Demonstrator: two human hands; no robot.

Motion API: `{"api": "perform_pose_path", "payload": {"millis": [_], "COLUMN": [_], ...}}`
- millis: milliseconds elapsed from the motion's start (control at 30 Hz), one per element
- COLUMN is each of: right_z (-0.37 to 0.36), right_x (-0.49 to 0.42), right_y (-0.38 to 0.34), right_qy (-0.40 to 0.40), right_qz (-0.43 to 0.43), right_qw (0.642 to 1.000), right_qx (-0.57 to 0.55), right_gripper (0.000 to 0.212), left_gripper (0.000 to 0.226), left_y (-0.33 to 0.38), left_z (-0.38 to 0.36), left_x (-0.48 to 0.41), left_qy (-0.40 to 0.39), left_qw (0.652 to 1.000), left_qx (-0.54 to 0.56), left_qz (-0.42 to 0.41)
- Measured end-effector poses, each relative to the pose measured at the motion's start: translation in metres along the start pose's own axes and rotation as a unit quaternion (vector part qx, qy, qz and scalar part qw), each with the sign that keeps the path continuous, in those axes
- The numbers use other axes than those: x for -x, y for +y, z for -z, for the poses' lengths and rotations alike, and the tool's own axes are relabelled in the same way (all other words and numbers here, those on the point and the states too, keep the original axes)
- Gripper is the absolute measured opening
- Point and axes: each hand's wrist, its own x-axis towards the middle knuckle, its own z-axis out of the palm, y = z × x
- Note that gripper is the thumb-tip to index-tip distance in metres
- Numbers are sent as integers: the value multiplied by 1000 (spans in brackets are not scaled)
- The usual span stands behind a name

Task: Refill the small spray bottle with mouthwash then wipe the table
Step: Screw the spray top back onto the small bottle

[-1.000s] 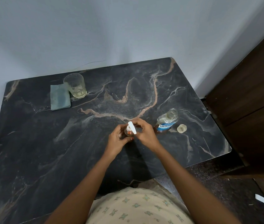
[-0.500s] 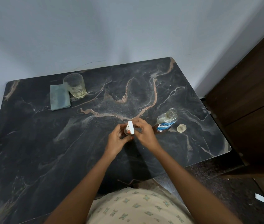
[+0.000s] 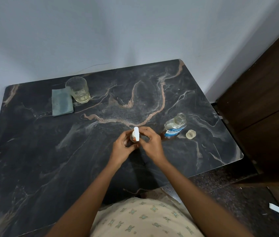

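Observation:
The small spray bottle [image 3: 135, 135] with a white spray head stands at the middle of the dark marble table [image 3: 32, 159]. My left hand [image 3: 122, 147] grips its body from the left. My right hand [image 3: 150, 142] has its fingers curled round the white head from the right. The clear mouthwash bottle [image 3: 175, 126] with a blue label stands uncapped just right of my hands. Its clear cap [image 3: 190, 134] lies on the table to its right. A folded grey-blue cloth [image 3: 61, 104] lies at the far left.
A drinking glass [image 3: 78, 90] with a little pale liquid stands beside the cloth near the wall. A dark wooden cabinet [image 3: 263, 108] borders the table's right side. The table's right edge runs close to the cap.
The white spray head has turned a little between my hands, now pointing more straight away from me. Both hands stay on the bottle in the same spot.

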Motion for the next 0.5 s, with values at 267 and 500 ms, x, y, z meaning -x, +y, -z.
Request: {"api": "perform_pose_path", "payload": {"millis": [267,500], "right_z": [13,32], "right_x": [15,35], "right_y": [17,40], "right_qy": [13,13], "right_qz": [-21,-46], "right_qw": [1000,998], "right_qx": [2,35], "right_gripper": [34,31], "left_gripper": [59,41], "left_y": [-4,-17], "left_z": [11,14], "left_x": [14,34], "left_qy": [19,25], "left_qw": [1000,997], "left_qx": [-6,-60], "left_qz": [12,39]}}
